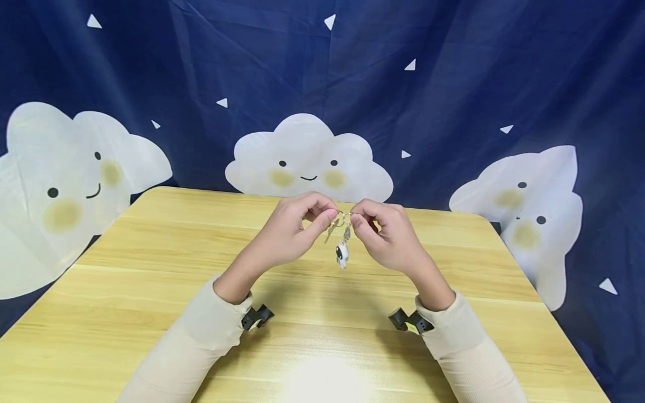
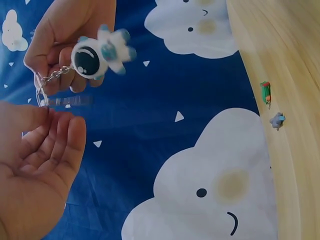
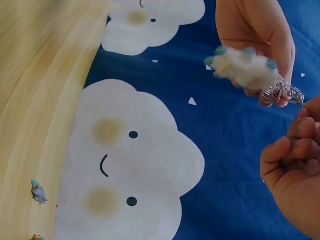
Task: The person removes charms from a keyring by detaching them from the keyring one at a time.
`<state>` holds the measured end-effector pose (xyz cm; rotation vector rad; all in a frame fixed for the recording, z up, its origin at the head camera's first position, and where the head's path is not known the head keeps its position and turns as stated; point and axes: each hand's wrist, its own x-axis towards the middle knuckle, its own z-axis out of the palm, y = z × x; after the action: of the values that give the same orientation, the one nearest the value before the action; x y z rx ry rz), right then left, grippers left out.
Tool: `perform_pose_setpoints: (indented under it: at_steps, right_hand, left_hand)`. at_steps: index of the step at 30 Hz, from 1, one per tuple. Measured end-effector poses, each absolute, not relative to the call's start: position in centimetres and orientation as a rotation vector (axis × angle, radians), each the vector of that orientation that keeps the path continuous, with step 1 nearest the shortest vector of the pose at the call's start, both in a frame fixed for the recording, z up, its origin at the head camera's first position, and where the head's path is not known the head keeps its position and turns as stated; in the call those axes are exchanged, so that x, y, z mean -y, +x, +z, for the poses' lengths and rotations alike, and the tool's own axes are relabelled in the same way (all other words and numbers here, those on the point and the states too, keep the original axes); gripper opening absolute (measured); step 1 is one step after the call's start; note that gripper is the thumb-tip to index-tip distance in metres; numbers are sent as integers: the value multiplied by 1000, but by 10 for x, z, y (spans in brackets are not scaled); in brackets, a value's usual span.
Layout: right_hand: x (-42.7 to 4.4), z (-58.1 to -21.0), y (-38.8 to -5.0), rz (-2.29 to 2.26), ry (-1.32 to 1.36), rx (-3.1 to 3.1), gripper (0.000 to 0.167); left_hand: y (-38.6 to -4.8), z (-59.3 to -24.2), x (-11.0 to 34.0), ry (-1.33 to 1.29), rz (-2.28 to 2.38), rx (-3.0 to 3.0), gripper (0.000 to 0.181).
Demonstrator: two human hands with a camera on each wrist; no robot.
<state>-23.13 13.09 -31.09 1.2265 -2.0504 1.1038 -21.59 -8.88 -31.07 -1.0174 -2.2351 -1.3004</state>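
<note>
Above the table, my left hand (image 1: 297, 232) pinches a metal key ring (image 1: 340, 220) between thumb and fingertips. A small metal key (image 1: 330, 230) hangs beside that thumb, blurred in the left wrist view. My right hand (image 1: 385, 232) pinches the metal loop of an astronaut keychain (image 1: 342, 254), close to the left fingertips. The astronaut is white with light blue parts and a black visor (image 2: 86, 62), dangling from a short chain (image 2: 56, 75) between the hands. Whether the two rings are linked cannot be made out; fingertips partly cover them.
Two small charms, one green (image 2: 266, 93) and one grey-blue (image 2: 277, 120), lie near the far edge of the wooden table (image 1: 126, 302). In the head view they do not show. A dark blue curtain (image 1: 282, 61) with white clouds hangs behind the table.
</note>
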Motion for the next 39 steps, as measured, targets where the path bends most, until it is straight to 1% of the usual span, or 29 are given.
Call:
perform_pose_setpoints:
  at_steps: [10, 22, 33, 39]
  right_hand:
    - [-128, -313, -230, 1066, 1265, 2049, 20]
    - [-128, -314, -232, 1072, 1272, 2028, 20]
    - [-130, -313, -232, 1100, 1205, 2059, 18]
    - [-131, -311, -232, 1109, 1169, 2082, 17]
  left_hand:
    - [-214, -309, 87, -1006, -1251, 2221, 7]
    - [-217, -310, 87, -1089, -1228, 2166, 5]
    - [-217, -309, 89, -963, -1208, 2199, 10]
    - [-213, -306, 90, -1049, -1186, 2135, 6]
